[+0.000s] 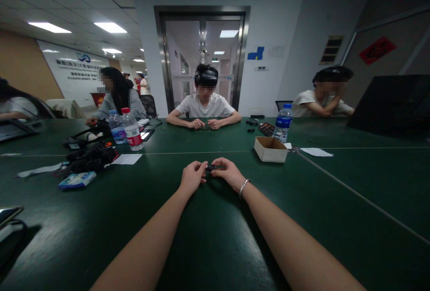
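Between my two hands is a small dark object (210,167), held just above the green table (215,237); its kind is too small to make out. My left hand (194,177) pinches its left end, thumb and fingers pressed together. From the other side, my right hand (230,174) grips the right end with thumb and forefinger, a silver bracelet (244,188) on that wrist. The fingers partly cover the object. Nearest to my right hand, further off, stands an open cardboard box (270,155).
To the left lie tangled black cables (90,157), a blue-and-white packet (77,180) and two bottles, one red-capped (132,132). Behind the box stands a blue-labelled bottle (283,123). A person (204,107) sits opposite, forearms on the table. At right is a dark laptop (391,105).
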Demonstrator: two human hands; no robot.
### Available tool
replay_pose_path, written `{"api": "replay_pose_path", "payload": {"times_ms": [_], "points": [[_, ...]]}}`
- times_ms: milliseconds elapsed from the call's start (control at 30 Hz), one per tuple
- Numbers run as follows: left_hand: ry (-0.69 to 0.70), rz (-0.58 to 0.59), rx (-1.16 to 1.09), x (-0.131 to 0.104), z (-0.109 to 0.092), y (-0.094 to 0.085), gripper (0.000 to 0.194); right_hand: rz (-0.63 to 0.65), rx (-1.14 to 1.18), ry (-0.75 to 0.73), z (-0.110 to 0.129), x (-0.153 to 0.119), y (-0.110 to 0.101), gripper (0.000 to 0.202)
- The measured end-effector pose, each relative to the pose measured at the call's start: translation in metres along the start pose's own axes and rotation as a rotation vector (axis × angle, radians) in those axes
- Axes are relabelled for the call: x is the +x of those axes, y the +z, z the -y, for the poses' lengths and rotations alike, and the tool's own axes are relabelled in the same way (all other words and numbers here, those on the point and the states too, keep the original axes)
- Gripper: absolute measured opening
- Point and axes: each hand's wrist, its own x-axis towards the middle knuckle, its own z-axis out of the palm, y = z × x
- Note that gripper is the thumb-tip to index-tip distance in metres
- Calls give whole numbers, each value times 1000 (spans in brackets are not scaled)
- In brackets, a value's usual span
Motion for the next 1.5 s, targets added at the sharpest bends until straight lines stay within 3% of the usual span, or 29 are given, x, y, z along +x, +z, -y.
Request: {"api": "replay_pose_path", "payload": {"times_ms": [133, 233, 367, 467, 700, 933, 1067, 1167, 1333, 1500], "points": [[-28, 1, 6, 1, 3, 1, 42, -13, -19, 9, 0, 1, -1, 34], [7, 0, -96, -1, 0, 0, 34, -8, 21, 27, -1, 1, -1, 33], [102, 116, -200, -5, -7, -3, 31, -14, 71, 43, -3, 2, -1, 34], [89, 143, -205, -8, -13, -5, 23, -10, 54, 49, -3, 3, -2, 36], [63, 85, -206, -7, -13, -4, 31, 8, -83, 27, -2, 3, 0, 34], [81, -125, -68, -1, -2, 0, 30, -93, -428, -199, -4, -4, 29, 27], [56, -126, -64, -5, -2, 1, 32, -123, -541, -227, -2, -8, 38, 24], [30, -95, -28, -9, -5, -3, 29, -97, -555, -199, -5, -10, 37, 37], [-57, -97, 68, -20, -11, -33, 28, -62, -545, -103, -8, -13, 29, 63], [-167, -80, 204, -66, -20, -97, 41, -11, -623, -35, 2, -17, 27, 49]]}}
